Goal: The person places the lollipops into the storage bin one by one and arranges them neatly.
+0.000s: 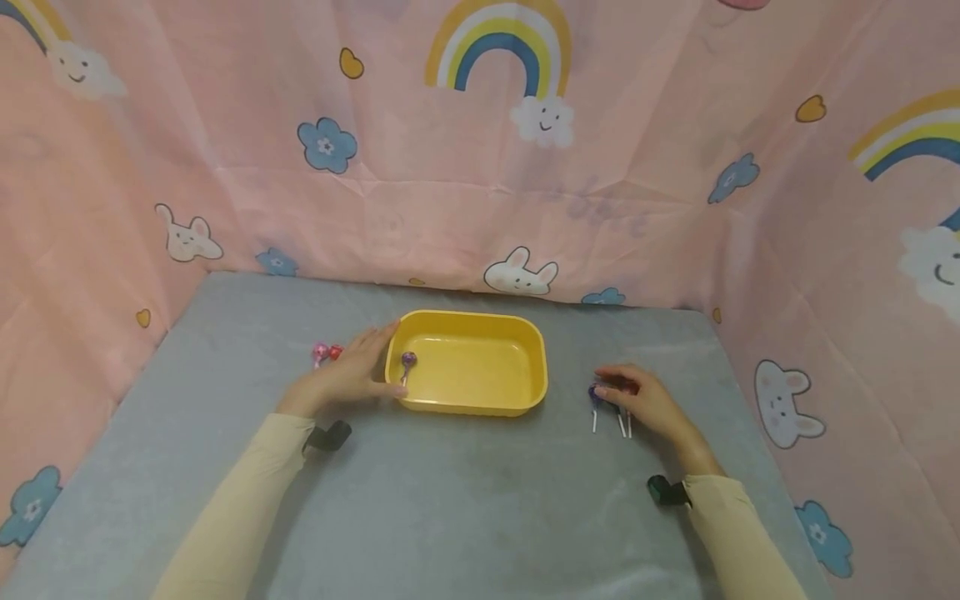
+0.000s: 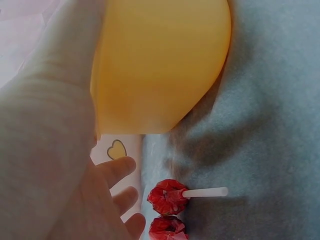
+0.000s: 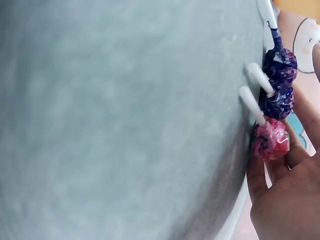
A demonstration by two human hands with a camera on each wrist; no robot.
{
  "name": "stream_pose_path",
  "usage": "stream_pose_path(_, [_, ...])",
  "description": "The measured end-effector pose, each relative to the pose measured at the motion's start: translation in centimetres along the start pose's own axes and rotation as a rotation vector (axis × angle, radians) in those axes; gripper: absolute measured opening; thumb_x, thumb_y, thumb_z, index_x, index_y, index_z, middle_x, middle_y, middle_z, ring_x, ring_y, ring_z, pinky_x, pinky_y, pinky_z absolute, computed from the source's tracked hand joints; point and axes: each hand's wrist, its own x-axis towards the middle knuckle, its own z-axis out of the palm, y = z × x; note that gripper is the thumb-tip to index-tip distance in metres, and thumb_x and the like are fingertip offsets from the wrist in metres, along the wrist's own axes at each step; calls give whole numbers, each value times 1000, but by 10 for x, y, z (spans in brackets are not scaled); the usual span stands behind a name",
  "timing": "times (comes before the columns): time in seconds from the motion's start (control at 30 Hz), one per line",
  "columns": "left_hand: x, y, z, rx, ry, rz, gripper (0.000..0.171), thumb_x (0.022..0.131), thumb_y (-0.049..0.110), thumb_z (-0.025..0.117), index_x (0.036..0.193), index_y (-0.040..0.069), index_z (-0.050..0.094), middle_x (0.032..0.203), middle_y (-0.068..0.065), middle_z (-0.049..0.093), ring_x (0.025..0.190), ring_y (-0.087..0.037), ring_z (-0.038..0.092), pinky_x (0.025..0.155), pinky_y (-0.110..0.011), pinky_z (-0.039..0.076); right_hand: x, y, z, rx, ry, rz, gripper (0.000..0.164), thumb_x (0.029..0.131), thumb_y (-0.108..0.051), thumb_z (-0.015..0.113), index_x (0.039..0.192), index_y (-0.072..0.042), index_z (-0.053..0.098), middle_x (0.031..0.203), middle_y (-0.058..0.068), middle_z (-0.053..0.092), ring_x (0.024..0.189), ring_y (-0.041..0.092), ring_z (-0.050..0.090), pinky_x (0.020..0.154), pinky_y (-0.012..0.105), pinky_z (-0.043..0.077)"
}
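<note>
My left hand (image 1: 347, 372) spans the left end of a yellow tray (image 1: 468, 409), index finger at the far corner and thumb by the near one. Inside the tray lies one purple lollipop (image 1: 408, 359). Beside the left hand's other fingers, a pink lollipop (image 1: 320, 352) and a red lollipop (image 1: 337, 352) rest on the table; their red wrappers show below the tray in the left wrist view. My right hand (image 1: 643, 400) reaches over a group of lollipops, fingers spread behind two purple lollipops (image 3: 281, 67) and a pink-red lollipop (image 3: 271, 140). Its thumb overlaps the leftmost purple lollipop (image 1: 595, 395) in the head view.
A grey cloth (image 1: 480, 508) covers the table. Pink fabric (image 1: 390, 225) printed with rainbows, rabbits and flowers rises behind it and on both sides. Dark devices are strapped to the left wrist (image 1: 328, 436) and right wrist (image 1: 667, 491).
</note>
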Motion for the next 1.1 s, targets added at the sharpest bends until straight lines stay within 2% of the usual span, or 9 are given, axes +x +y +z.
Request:
stream_pose_path(0.33, [-3,6,-4,-1,2,12,118,79,56,77,161,18,1,168,-11,11,154,-43,4,121,-65,16,-2,0,-1,40,-28,19,46,93,-33,69,133,-10,62,133,15,61,121,27,55,89,13,43])
stream_pose_path(0.53, [-2,7,-4,-2,-4,12,118,79,55,77,161,18,0,168,-12,10,154,-43,4,122,-64,15,-4,0,-1,14,-38,17,46,91,-34,71,131,-11,63,133,14,59,122,28,55,98,33,44])
stream_pose_path(0.8, [-2,5,-2,-4,-7,12,118,79,55,76,161,17,0,168,-12,10,154,-43,5,122,-65,16,-2,0,2,23,-39,-18,40,91,-29,72,125,-11,66,129,14,61,119,27,54,99,33,42])
stream_pose_path(0.9, [-2,4,-1,-4,-9,10,118,79,55,76,161,18,0,169,-11,10,154,-43,5,122,-64,16,-1,7,4,23,-41,-23,38,91,-31,72,124,-12,67,129,13,60,118,26,52,99,34,41])
stream_pose_path(1.1, [-2,3,-2,-9,-6,8,118,79,56,76,161,21,-1,168,-11,10,154,-42,6,122,-64,16,1,7,6,5,-29,-15,37,91,-33,72,121,-12,68,128,13,58,120,28,52,102,44,41])
